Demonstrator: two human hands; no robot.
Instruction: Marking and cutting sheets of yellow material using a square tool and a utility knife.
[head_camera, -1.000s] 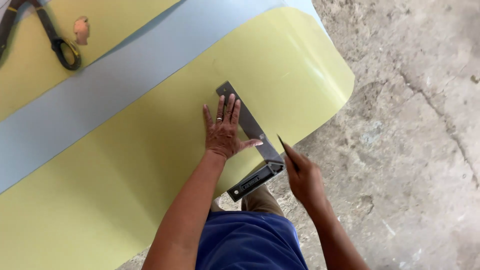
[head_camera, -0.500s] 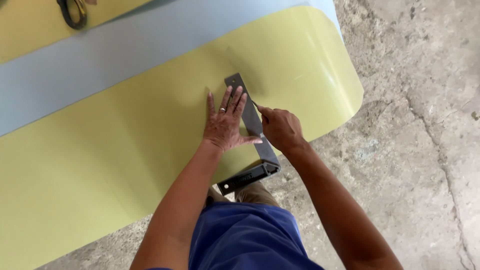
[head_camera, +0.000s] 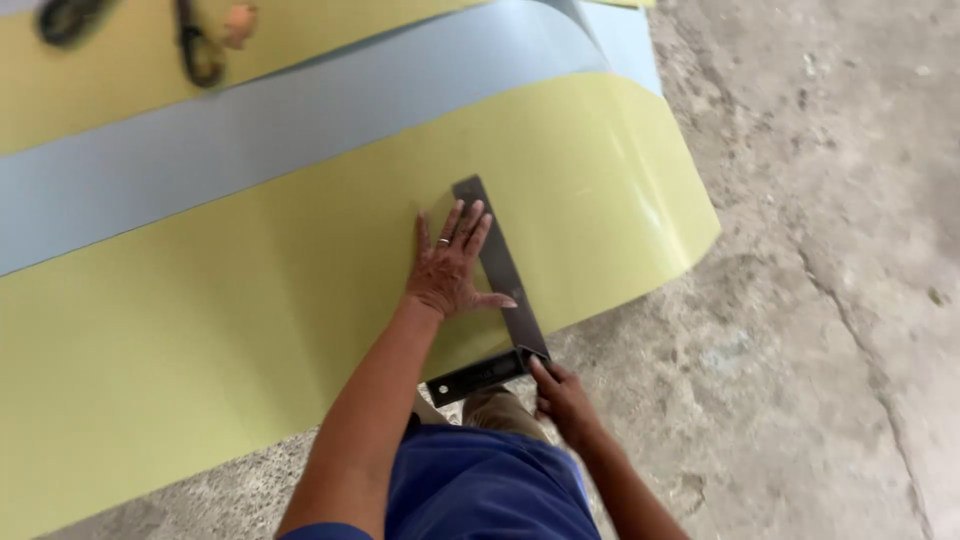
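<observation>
Neither hand has a closed grip: the left hand (head_camera: 450, 268) lies flat, fingers spread, pressing the long blade of a metal try square (head_camera: 500, 290) down onto the yellow sheet (head_camera: 250, 330), while the right hand (head_camera: 560, 395) sits at the square's corner with its fingertips against the outer edge, not wrapped around anything that shows. Whether it holds a small marking tool cannot be made out.

The concrete floor (head_camera: 830, 250) carries everything. On it lies the yellow sheet, its right end curling upward, and above that a pale blue sheet (head_camera: 300, 130) overlapped by another yellow piece. The square sits near the sheet's lower edge, its short dark stock butted along that edge so that the blade runs straight across the material; the flat palm looks meant to stop it from sliding.

At the top left, a pair of scissors (head_camera: 195, 45) and a small pinkish object (head_camera: 240, 22) are blurred and partly cut off.
</observation>
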